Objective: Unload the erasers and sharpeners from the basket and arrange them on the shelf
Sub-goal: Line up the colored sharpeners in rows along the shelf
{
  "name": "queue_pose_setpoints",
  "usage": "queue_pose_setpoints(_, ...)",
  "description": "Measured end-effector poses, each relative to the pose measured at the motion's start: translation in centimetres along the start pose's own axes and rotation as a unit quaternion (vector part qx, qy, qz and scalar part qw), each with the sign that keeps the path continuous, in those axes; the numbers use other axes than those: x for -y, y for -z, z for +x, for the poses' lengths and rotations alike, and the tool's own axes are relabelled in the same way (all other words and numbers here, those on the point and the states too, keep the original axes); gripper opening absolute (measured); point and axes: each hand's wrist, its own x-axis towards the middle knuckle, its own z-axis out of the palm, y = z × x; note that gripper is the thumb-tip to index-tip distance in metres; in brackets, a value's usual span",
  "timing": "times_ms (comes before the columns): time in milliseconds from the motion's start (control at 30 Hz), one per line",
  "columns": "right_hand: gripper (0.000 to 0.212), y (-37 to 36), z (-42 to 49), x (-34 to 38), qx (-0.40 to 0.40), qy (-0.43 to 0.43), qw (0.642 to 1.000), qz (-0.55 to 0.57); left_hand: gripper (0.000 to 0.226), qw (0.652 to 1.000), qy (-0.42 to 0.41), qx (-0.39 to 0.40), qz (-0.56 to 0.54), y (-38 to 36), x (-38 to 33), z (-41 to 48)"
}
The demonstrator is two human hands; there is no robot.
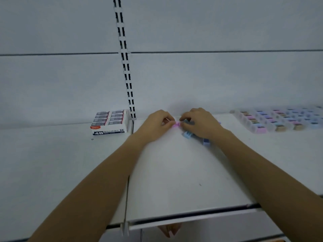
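Both hands reach to the back of the white shelf [174,172]. My left hand [157,124] and my right hand [199,123] meet at a small pink sharpener [176,124], each pinching one side of it. Under my right hand lie a light blue ridged sharpener [187,135] and a blue-purple one [206,142]; others there are hidden by the hand. A box of 4B erasers [110,122] stands at the back left. No basket is in view.
A clear tray [279,119] filled with several pastel sharpeners sits at the back right of the shelf. A slotted black-and-white upright [125,58] runs up the back wall. The shelf's front edge [192,216] is near me, with a lower level below.
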Motion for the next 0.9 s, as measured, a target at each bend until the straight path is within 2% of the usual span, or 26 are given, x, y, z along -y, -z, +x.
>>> queue_pose_setpoints(167,0.016,-0.23,-0.29,-0.36,-0.074,0.03,0.992,0.101,0.013,1.0,-0.019,0.012,0.012,-0.02,-0.03,0.25)
queue_pose_setpoints(267,0.011,0.16,-0.49,-0.38,-0.134,0.017,0.972,0.194,0.011,0.998,-0.039,0.025,0.037,-0.02,0.29,0.1)
queue_pose_setpoints(400,0.033,0.41,-0.45,-0.62,-0.144,-0.027,0.949,0.278,0.009,0.997,-0.053,0.024,0.059,0.02,0.34,-0.09)
queue_pose_setpoints(500,0.046,0.08,-0.31,-0.61,-0.136,-0.005,0.959,0.249,0.025,0.996,-0.073,-0.008,0.057,0.06,0.28,-0.07)
queue_pose_setpoints(600,0.046,0.02,-0.2,-0.42,-0.134,0.024,0.965,0.223,0.037,0.991,-0.108,-0.044,0.071,0.04,0.31,0.01)
queue_pose_setpoints(900,0.026,-0.11,-0.41,-0.62,-0.188,0.039,0.964,0.182,0.032,0.987,-0.11,-0.095,0.064,0.2,0.22,0.12)
